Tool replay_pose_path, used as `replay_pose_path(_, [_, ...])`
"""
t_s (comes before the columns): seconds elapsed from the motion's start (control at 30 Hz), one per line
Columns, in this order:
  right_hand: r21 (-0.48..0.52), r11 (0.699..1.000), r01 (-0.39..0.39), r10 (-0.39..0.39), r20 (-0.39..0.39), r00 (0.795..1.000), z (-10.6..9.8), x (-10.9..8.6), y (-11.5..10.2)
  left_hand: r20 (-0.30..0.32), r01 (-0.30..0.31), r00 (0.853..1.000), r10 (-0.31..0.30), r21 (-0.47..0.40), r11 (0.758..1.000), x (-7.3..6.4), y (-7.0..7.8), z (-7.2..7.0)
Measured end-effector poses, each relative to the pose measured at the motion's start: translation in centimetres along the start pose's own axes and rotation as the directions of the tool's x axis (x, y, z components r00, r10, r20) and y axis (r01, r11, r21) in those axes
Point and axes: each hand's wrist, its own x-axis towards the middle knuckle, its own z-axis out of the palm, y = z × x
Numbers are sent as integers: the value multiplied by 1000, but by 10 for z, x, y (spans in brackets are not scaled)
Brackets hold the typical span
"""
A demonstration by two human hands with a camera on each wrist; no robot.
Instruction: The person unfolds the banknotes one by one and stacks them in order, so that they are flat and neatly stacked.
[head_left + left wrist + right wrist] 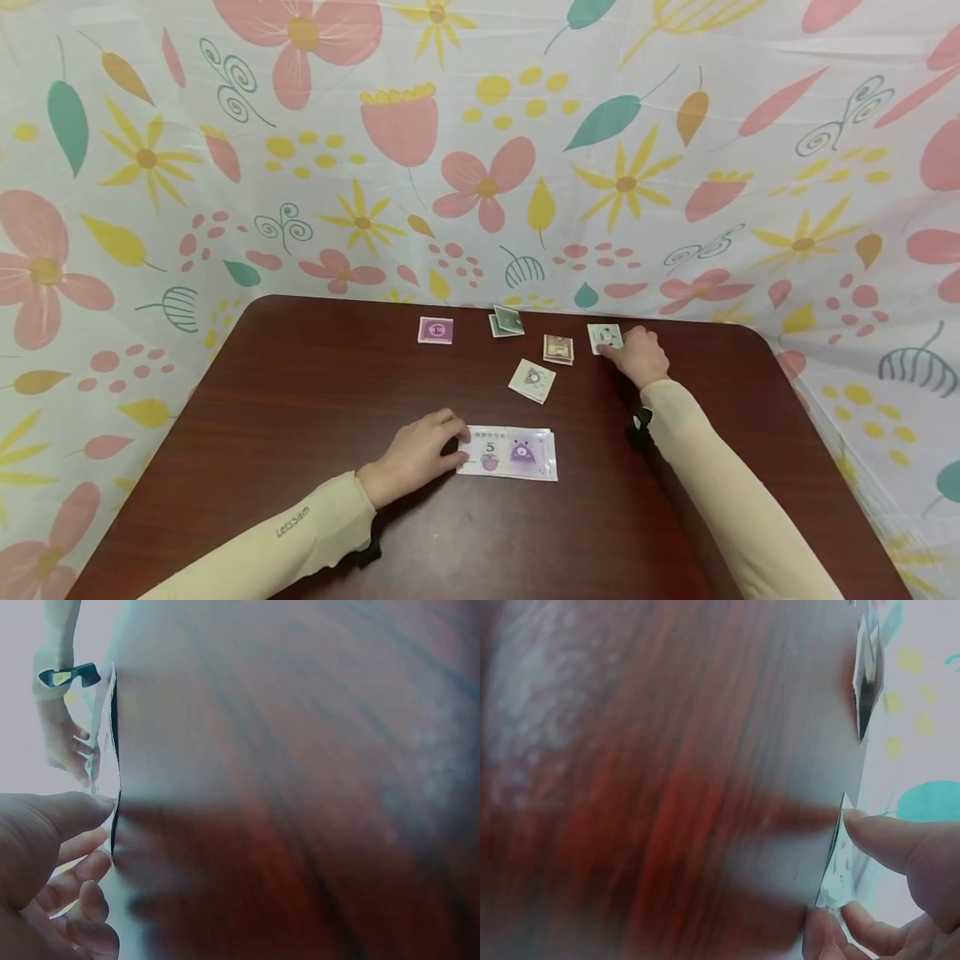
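Observation:
A flat purple play banknote (517, 454) marked 5 lies on the table, its left end between the thumb and fingers of my left hand (422, 448). In the left wrist view, the left thumb (79, 813) presses on the note's edge and the other fingers curl beside it. Farther off to the right, my right hand (639, 354) holds a small folded pale green note (602, 335) near the back edge. The right wrist view shows the thumb (889, 838) at one edge of this folded note (838, 874) and the fingertips at its other end.
Folded notes lie across the back of the table (337, 400): a purple one (436, 330), a dark green one (506, 322) standing partly unfolded, a brown one (558, 349) and a pale one (532, 381). A flower-patterned cloth (480, 250) hangs right behind the table.

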Motion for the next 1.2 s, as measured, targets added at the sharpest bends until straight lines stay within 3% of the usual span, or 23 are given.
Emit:
replay_pose_path(0.5, [-2,1000,-25,25,-20,999,-6,1,-2,1,1,1000,-1,0,1000,2,3,-2])
replay_pose_path(1.03, [133,991,20,-4,-120,993,-4,-13,14,-9,-16,1000,16,2,1000,-1,2,-2])
replay_pose_path(1.2, [242,969,44,-7,-154,988,-7,-21,24,-10,-9,1000,9,3,1000,-1,2,-1])
